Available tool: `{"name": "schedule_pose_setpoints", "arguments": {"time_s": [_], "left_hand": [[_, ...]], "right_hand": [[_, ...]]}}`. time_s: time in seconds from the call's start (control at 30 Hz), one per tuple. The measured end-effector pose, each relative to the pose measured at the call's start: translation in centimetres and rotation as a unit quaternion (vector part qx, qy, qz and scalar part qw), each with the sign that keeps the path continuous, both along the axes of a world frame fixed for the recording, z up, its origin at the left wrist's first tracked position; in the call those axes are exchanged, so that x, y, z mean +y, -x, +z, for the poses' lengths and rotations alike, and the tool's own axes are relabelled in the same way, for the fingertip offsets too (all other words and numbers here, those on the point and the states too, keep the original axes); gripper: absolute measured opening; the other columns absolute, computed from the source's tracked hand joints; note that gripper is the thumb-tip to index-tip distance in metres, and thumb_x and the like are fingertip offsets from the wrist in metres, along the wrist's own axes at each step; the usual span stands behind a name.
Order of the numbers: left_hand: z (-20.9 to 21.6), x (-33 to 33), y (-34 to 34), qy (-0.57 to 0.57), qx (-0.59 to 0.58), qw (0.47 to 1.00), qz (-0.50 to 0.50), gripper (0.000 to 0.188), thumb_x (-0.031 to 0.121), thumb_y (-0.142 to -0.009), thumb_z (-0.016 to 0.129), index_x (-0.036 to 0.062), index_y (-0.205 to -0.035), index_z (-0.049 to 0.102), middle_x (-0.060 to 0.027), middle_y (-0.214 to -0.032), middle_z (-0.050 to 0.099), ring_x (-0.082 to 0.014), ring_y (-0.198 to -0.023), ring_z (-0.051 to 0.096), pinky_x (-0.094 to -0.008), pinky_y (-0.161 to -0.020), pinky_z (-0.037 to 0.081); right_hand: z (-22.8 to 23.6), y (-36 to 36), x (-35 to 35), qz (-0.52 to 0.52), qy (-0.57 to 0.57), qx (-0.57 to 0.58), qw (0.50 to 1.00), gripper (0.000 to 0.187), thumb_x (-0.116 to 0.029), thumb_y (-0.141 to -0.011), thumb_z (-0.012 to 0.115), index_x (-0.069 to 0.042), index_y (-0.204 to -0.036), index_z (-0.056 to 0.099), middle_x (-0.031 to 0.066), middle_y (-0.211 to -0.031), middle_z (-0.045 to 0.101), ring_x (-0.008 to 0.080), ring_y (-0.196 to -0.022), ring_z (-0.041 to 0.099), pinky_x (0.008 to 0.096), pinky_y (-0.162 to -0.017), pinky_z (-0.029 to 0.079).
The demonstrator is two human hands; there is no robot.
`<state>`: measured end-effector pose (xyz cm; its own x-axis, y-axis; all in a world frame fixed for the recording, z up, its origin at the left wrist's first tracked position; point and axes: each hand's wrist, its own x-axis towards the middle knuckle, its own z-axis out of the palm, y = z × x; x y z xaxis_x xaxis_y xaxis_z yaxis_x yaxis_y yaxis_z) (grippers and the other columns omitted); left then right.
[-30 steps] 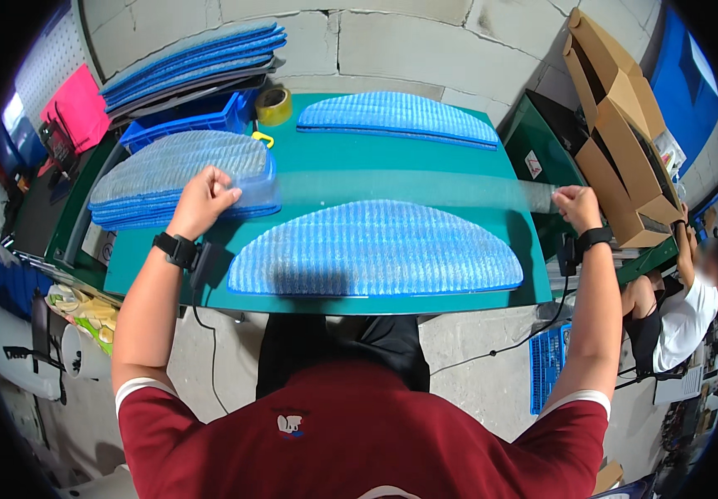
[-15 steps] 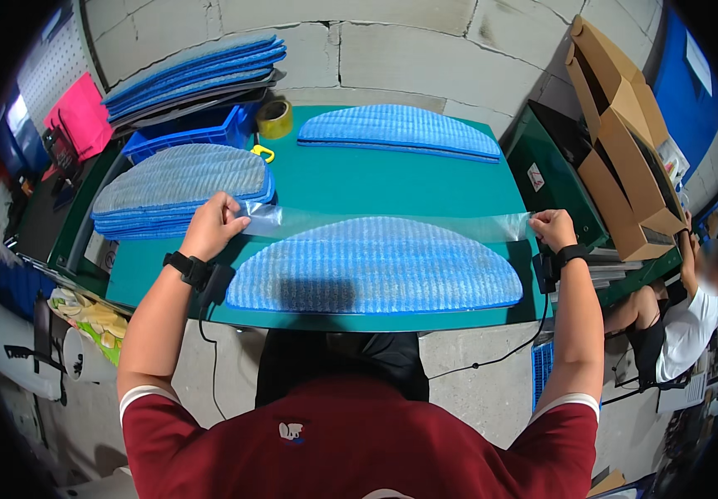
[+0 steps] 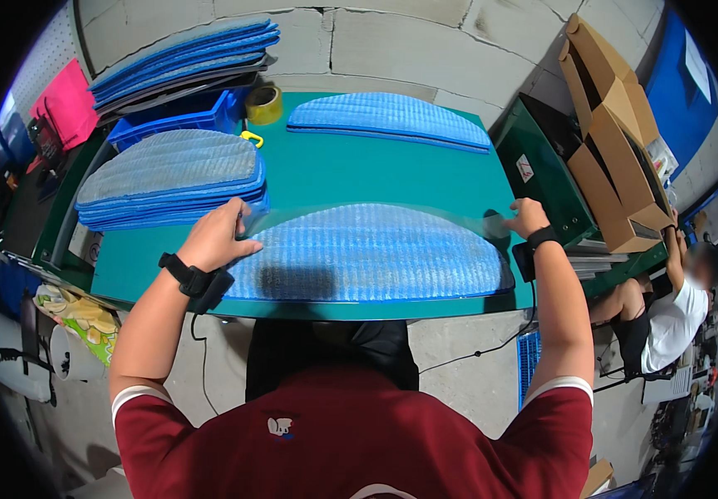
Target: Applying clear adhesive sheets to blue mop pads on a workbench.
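Observation:
A half-moon blue mop pad (image 3: pixel 376 258) with a grey-streaked, fuzzy top lies flat near the front edge of the green table (image 3: pixel 384 179). Faintly visible along its curved far side is a clear strip of film or tape (image 3: pixel 288 218); how it lies against the pad is hard to make out. My left hand (image 3: pixel 219 239) is open at the pad's left end, thumb and fingers apart, the thumb touching the rim. Off the pad's right end, my right hand (image 3: pixel 528 218) is over the table, fingers parted, with nothing visible in them.
More pads are stacked at the left (image 3: pixel 172 179), and another pad (image 3: pixel 388 121) lies at the back. A further pile (image 3: pixel 184 71) rests over a blue bin (image 3: pixel 172 125). A tape roll (image 3: pixel 264 106), yellow-handled tool (image 3: pixel 252 139), cardboard boxes (image 3: pixel 617 158) and a seated person (image 3: pixel 675 316) are nearby.
Both hands have let go of the clear strip that was stretched between them. My left hand has come down to the pad's left end. The view has shifted slightly.

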<state>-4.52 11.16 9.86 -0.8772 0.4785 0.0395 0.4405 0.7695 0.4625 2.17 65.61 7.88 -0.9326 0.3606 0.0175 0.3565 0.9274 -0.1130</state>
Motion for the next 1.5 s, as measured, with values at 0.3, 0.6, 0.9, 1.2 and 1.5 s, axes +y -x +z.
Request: {"name": "schedule_pose_setpoints", "arguments": {"time_s": [0.3,0.6,0.9,1.2,1.5], "left_hand": [[-1.4,-0.7,-0.9,0.026,-0.004,1.000,0.018,0.056,0.019,-0.058,0.080,0.0017,-0.098,0.045,-0.0114,-0.080,0.054,-0.0285,-0.078,0.055,-0.0365,-0.067,0.043],[-2.5,-1.4,-0.5,0.002,-0.014,1.000,0.023,0.053,0.024,-0.060,0.078,0.0030,-0.095,0.045,-0.0103,-0.082,0.053,-0.0288,-0.080,0.055,-0.0365,-0.067,0.042],[-2.6,-1.9,-0.7,-0.009,-0.011,1.000,0.025,0.055,0.025,-0.059,0.078,0.0025,-0.098,0.045,-0.0112,-0.084,0.055,-0.0297,-0.082,0.056,-0.0371,-0.068,0.043],[-3.8,-2.1,-1.2,-0.014,0.087,0.996,-0.016,0.063,0.023,-0.058,0.079,0.0004,-0.106,0.045,-0.0175,-0.099,0.057,-0.0339,-0.091,0.057,-0.0390,-0.074,0.047],[-3.9,-1.7,-1.2,-0.049,0.091,0.995,0.004,0.058,0.013,-0.054,0.080,-0.0001,-0.100,0.047,-0.0159,-0.089,0.055,-0.0305,-0.079,0.055,-0.0373,-0.068,0.045]], "right_hand": [[-2.7,0.4,1.5,-0.005,-0.027,-0.069,0.997,0.046,-0.024,-0.053,0.080,-0.003,-0.092,0.065,0.0191,-0.093,0.062,0.0317,-0.090,0.060,0.0361,-0.080,0.048],[1.0,1.1,-0.7,-0.137,-0.239,0.004,0.961,0.019,-0.006,-0.084,0.042,-0.005,-0.089,0.061,0.0180,-0.091,0.062,0.0325,-0.089,0.061,0.0404,-0.070,0.053],[3.7,4.3,-24.0,0.487,0.057,0.031,0.871,0.062,-0.026,-0.077,0.065,0.004,-0.125,0.039,0.0255,-0.124,0.044,0.0359,-0.116,0.042,0.0394,-0.098,0.034],[0.1,2.6,-37.4,0.465,-0.002,-0.087,0.881,0.085,-0.056,-0.082,0.042,0.004,-0.137,0.016,0.0247,-0.143,0.013,0.0334,-0.135,0.012,0.0504,-0.106,0.012],[-0.7,2.6,-30.5,0.341,-0.021,-0.089,0.936,0.086,-0.057,-0.083,0.042,0.004,-0.138,0.015,0.0241,-0.143,0.012,0.0367,-0.134,0.010,0.0510,-0.106,0.013]]}}
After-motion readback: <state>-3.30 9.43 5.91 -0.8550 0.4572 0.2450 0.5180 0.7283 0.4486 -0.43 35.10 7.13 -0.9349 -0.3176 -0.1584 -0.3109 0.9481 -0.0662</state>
